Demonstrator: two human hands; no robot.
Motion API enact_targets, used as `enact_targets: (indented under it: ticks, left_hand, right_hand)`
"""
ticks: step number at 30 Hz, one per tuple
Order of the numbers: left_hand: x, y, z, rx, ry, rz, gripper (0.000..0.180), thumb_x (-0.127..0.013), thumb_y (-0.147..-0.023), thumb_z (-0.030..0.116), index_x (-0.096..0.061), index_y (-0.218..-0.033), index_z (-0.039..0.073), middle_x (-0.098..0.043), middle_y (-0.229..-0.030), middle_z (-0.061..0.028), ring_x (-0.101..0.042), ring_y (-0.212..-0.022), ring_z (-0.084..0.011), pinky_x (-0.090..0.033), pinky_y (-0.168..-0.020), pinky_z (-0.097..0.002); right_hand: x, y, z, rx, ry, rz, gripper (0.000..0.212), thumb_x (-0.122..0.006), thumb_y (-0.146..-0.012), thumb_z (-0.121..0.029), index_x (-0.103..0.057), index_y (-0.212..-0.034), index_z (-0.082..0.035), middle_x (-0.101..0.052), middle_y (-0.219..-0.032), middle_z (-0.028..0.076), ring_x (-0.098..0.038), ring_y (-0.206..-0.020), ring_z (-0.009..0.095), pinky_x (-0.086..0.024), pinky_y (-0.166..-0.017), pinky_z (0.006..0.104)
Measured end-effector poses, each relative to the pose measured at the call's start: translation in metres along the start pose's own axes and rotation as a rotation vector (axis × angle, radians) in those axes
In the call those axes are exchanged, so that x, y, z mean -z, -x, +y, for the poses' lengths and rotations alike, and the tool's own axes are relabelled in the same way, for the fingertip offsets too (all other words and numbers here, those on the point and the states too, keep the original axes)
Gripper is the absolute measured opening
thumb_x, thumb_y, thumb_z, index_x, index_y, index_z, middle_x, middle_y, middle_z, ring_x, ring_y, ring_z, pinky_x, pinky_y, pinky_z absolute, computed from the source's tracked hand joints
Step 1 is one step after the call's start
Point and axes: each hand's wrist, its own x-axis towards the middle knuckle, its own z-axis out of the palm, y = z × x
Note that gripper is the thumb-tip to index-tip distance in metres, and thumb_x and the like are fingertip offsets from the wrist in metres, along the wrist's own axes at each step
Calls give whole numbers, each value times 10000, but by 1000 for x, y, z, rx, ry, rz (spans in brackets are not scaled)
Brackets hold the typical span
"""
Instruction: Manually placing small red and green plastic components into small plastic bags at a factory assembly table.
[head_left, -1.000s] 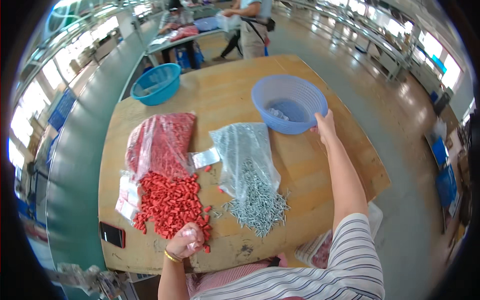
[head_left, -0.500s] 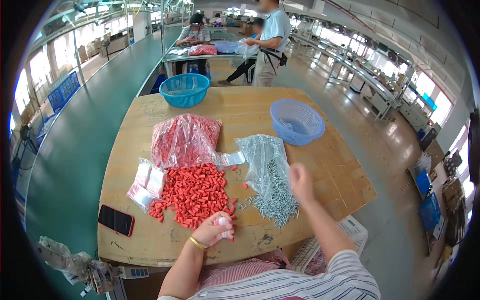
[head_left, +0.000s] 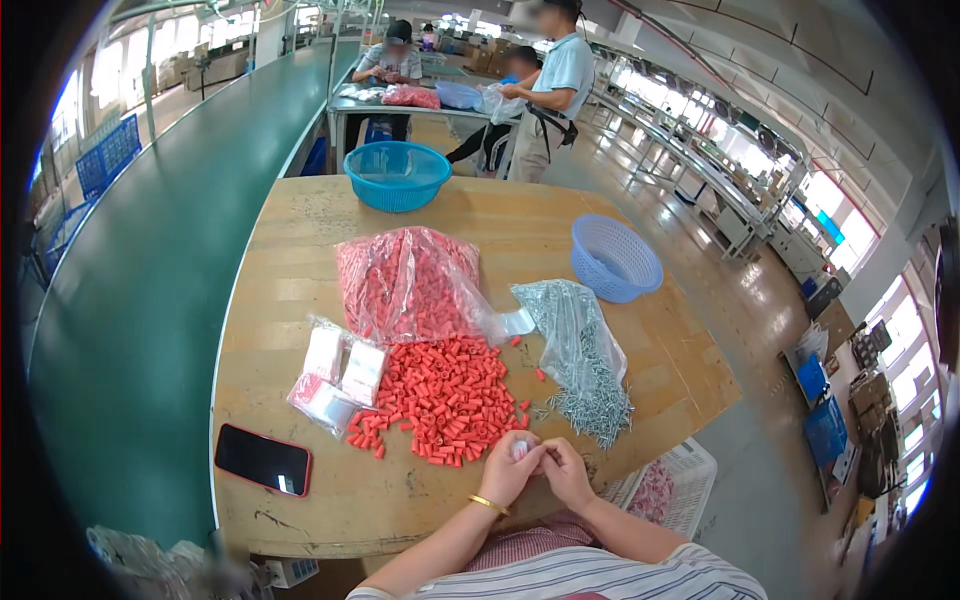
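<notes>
Fingers of the left hand (head_left: 505, 472) curl around a small whitish piece (head_left: 519, 450), covering so much of it that its full shape cannot be made out (it looks like thin, partly clear plastic). The right hand (head_left: 567, 474) meets the left with its fingertips bunched; whether they pinch the piece too, I cannot tell. All this sits near the front edge of the wooden table (head_left: 390, 512), just before the heap of red caps (head_left: 445, 400). Below, the white crate (head_left: 692, 488) is partly hidden by the tabletop. Unlike the earlier frames, the right hand is no longer at the rim of the lavender basket (head_left: 608, 242) or beside the metal pins (head_left: 597, 408).
</notes>
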Motion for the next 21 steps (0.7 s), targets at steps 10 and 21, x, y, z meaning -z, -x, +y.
enact_targets:
  ticks: [10, 21]
  left_hand:
    - [-2, -5, -6, 146, 210, 14, 179, -553, -902, -5, -533, -1080, -7, -583, -952, -63, -632, -791, -131, -595, -652, -262]
    - [5, -4, -12, 129, -7, -36, 142, -553, -906, 39, -539, -1043, 6, -609, -861, -51, -619, -680, -98, -556, -554, -251]
  right_hand:
    - [3, -11, 11, -114, -179, 127, 85, -540, -956, -114, -577, -917, -47, -562, -798, -16, -504, -696, 49, -432, -629, 209]
    - [9, -9, 11, -86, -225, 1, 114, -569, -961, -156, -548, -988, -47, -575, -801, 2, -500, -619, 56, -406, -561, 196]
